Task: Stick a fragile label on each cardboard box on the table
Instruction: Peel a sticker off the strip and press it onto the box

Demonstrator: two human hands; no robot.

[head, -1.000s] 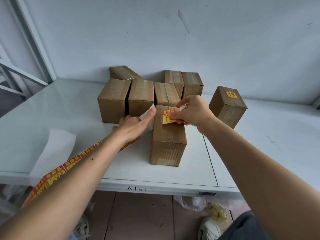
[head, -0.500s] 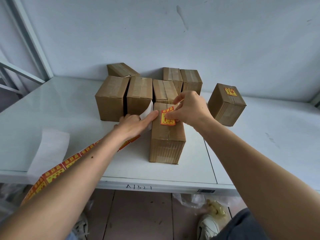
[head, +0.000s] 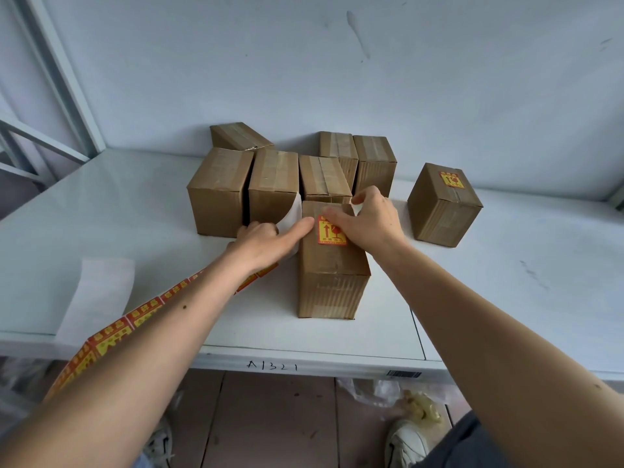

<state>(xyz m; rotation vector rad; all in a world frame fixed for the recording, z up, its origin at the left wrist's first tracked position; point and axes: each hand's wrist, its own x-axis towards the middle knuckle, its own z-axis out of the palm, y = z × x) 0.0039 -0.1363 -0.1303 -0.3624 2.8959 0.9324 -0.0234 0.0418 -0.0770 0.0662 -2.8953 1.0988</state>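
My right hand point(head: 369, 219) lies on top of the nearest cardboard box point(head: 332, 265), fingers flat on the upper edge of the fragile label point(head: 331, 230) stuck to its top; a scrap of white backing point(head: 357, 208) is pinched by the thumb. My left hand point(head: 270, 243) is just left of that box, forefinger stretched to touch the label's left edge, the other fingers curled round the label strip point(head: 111, 334), which trails back under my forearm; its bare white backing curls up beside my knuckles. Beyond my hands six sealed boxes point(head: 273, 184) crowd together, closed, contents unseen; well right of my right hand stands a labelled box point(head: 444, 206), all on the white table point(head: 101, 211).
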